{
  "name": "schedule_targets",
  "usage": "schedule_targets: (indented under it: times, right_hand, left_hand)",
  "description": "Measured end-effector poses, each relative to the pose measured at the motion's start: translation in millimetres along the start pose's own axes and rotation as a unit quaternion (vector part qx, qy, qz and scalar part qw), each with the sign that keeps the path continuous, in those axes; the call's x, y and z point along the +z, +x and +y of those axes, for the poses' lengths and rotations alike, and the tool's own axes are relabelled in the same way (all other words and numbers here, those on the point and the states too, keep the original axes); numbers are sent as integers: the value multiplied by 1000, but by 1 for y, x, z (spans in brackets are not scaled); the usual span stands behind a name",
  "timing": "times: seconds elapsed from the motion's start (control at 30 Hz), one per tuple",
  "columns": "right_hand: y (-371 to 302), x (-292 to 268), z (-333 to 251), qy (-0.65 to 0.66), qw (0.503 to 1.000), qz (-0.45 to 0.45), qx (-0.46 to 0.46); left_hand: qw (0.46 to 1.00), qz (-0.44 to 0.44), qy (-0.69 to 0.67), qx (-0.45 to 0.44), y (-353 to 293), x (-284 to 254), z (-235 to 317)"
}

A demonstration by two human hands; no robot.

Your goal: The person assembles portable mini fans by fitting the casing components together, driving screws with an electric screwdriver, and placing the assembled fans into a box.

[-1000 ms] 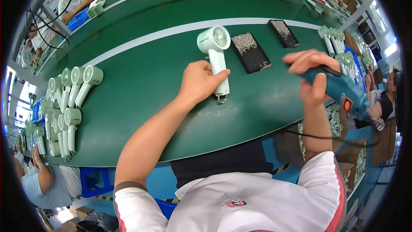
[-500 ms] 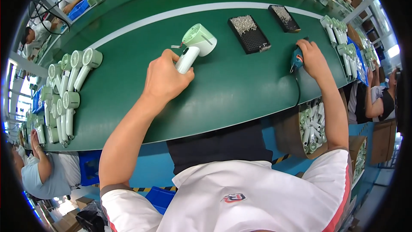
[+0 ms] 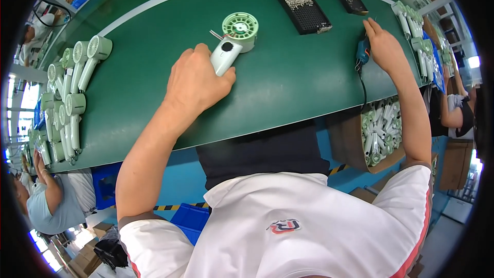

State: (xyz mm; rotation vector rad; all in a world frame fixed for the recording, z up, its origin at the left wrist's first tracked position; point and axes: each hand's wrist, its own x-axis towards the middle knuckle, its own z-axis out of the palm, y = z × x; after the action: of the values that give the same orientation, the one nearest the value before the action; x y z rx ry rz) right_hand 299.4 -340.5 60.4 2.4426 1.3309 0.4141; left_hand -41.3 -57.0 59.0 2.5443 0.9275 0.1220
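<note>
My left hand [image 3: 193, 80] is closed around the white handle of a handheld fan [image 3: 225, 56]. The fan's pale green round head [image 3: 240, 27] faces up, showing its ring of slots and hub. Thin wires [image 3: 216, 35] stick out where the head meets the handle. My right hand [image 3: 385, 45] grips a small blue-and-black electric screwdriver [image 3: 363, 51] over the green table, its cord running down to the table's near edge. The palm side of the right hand is hidden. Beyond and to the left of that hand lies a black tray [image 3: 312, 22] heaped partly with small metal screws.
A second black tray [image 3: 355, 5] of screws lies farther back. Several assembled fans [image 3: 87, 64] are grouped on the left, and more fans [image 3: 411, 20] on the right. Below the near edge stands a cardboard box [image 3: 350, 141] full of fan parts. Other people sit around the line.
The fan in my left hand has been turned, so its slotted face and the handle's dark round spot now show upward. The right hand still holds the screwdriver. The whole view has shifted a little.
</note>
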Motion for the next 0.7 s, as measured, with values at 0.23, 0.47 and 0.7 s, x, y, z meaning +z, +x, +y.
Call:
schedule_targets:
  times: [0.23, 0.47, 0.7]
  right_hand:
    - [24, -104, -96, 329, 914, 47, -232]
    - [72, -133, -164, 256, 896, -50, -360]
    - [86, -151, -163, 269, 881, -115, -372]
  left_hand:
    - [993, -66, -97, 25, -18, 14, 25]
    - [955, -120, -268, 37, -30, 22, 36]
    - [922, -200, -289, 163, 41, -9, -37]
